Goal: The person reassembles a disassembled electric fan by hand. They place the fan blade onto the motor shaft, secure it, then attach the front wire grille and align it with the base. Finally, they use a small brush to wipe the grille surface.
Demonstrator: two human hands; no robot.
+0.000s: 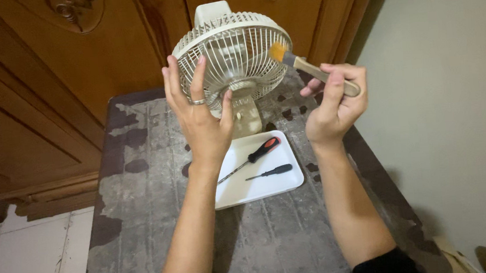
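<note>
I see the left hand (201, 119) spread flat against the front grille of the fan (232, 53), fingers up across the wires and thumb near the hub; it braces the fan with an unclenched palm rather than closing around anything. The right hand (336, 106) is clenched on the pale handle of a brush (307, 67), whose orange bristles touch the grille's right edge. The fan stands upright at the far end of a worn grey table (145, 219), just behind a white tray (270, 186). In the tray lie two screwdrivers: one with a red and black handle (263, 150), and a smaller black one (270, 172) just beside it, both pointing left. I see no labels.
</note>
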